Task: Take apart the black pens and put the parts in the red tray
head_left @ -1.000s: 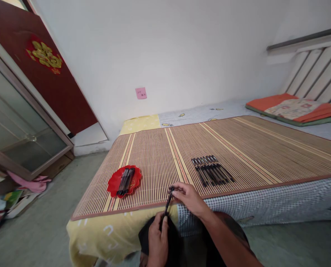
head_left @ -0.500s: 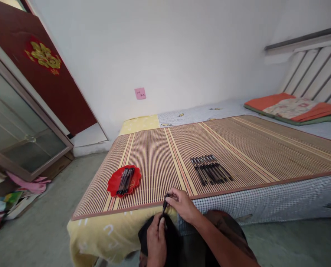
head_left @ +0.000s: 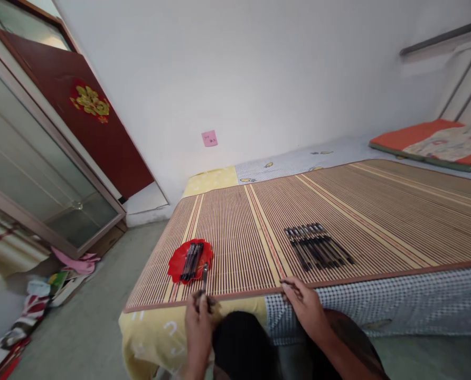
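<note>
My left hand (head_left: pixel 198 312) is closed around the lower end of a black pen (head_left: pixel 205 277), which points up beside the red scalloped plate (head_left: pixel 173 266). On that plate lie several black pens (head_left: pixel 191 261) side by side. My right hand (head_left: pixel 304 306) is apart from the left, at the mat's front edge. Its thumb and fingers are pinched, and a small dark tip shows at them; what it belongs to I cannot make out. Beyond the right hand, a row of several black pens (head_left: pixel 317 247) lies slanted on the striped bamboo mat (head_left: pixel 235 232).
The mat covers a bed with a yellow and blue checked sheet (head_left: pixel 338 298) hanging over its front. A folded orange quilt (head_left: pixel 429 140) lies at the far right. Left are a glass-panelled door (head_left: pixel 53 163) and clutter (head_left: pixel 33 306) on the floor. My knees (head_left: pixel 243 343) are against the bed edge.
My hands, which met at one pen, have come apart. The left has moved left toward the red plate with a pen; the right has moved right. The view has turned slightly left.
</note>
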`<state>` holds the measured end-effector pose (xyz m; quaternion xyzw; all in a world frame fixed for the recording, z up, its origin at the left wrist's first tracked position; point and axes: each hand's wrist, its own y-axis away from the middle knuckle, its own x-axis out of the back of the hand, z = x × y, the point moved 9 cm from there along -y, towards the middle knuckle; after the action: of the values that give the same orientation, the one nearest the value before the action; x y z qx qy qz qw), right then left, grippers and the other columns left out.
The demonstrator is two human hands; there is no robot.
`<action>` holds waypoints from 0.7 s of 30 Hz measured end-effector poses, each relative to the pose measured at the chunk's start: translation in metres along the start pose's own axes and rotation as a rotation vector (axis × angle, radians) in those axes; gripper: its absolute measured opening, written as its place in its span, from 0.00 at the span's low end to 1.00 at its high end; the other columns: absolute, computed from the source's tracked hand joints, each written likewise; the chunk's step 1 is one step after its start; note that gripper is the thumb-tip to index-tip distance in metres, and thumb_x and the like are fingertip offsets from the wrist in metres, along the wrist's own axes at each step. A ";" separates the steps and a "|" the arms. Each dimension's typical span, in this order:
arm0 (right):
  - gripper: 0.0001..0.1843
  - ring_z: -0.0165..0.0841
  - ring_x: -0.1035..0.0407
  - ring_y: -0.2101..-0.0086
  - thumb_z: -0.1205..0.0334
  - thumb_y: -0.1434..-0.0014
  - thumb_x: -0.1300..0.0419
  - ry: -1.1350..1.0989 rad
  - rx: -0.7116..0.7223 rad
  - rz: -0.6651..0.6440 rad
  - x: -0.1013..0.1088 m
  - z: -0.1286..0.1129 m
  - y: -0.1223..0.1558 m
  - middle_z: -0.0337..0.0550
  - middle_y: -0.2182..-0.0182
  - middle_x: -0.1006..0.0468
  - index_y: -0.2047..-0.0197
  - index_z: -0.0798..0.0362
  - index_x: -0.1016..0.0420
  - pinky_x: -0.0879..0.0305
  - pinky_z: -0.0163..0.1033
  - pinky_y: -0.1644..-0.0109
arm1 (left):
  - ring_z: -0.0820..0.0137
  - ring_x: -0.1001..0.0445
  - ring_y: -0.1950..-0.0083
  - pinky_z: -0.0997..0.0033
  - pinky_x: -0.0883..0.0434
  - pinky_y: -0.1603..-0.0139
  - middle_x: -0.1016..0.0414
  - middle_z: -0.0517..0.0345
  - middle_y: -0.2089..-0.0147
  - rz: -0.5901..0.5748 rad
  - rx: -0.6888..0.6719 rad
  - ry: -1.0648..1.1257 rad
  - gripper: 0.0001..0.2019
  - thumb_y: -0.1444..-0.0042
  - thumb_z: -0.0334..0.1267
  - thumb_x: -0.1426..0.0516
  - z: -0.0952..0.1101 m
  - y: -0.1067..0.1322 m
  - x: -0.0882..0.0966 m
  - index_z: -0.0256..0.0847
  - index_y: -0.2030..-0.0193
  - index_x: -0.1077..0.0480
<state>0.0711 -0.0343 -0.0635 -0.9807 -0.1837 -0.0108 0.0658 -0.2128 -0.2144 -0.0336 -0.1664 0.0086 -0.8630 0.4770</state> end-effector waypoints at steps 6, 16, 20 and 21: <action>0.17 0.39 0.26 0.67 0.46 0.37 0.45 0.155 0.114 -0.049 -0.006 0.000 0.019 0.45 0.70 0.21 0.62 0.51 0.25 0.31 0.41 0.61 | 0.64 0.31 0.69 0.65 0.34 0.67 0.29 0.57 0.73 0.095 -0.063 -0.141 0.25 0.53 0.63 0.43 0.036 -0.079 0.044 0.41 0.68 0.31; 0.27 0.30 0.32 0.76 0.38 0.44 0.39 -0.417 -0.127 -0.180 -0.043 -0.005 0.000 0.43 0.69 0.21 0.56 0.54 0.24 0.36 0.35 0.73 | 0.77 0.40 0.73 0.78 0.43 0.73 0.37 0.64 0.73 -0.682 0.445 0.344 0.23 0.50 0.60 0.37 0.020 0.106 -0.122 0.39 0.65 0.32; 0.25 0.28 0.35 0.77 0.38 0.46 0.37 -0.380 -0.148 -0.160 -0.037 0.002 0.002 0.41 0.72 0.22 0.67 0.54 0.23 0.39 0.34 0.74 | 0.80 0.48 0.77 0.78 0.51 0.77 0.42 0.68 0.77 -0.695 0.486 0.373 0.27 0.54 0.62 0.35 0.008 0.123 -0.137 0.39 0.66 0.34; 0.25 0.28 0.35 0.77 0.37 0.46 0.37 -0.390 -0.158 -0.160 -0.036 0.005 0.002 0.41 0.73 0.23 0.68 0.55 0.23 0.39 0.33 0.74 | 0.81 0.49 0.78 0.78 0.53 0.78 0.43 0.69 0.78 -0.692 0.497 0.392 0.27 0.54 0.62 0.35 0.008 0.123 -0.139 0.39 0.66 0.34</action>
<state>0.0380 -0.0489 -0.0699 -0.9486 -0.2690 0.1596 -0.0491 -0.0419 -0.1657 -0.0862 0.1258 -0.1642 -0.9624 0.1762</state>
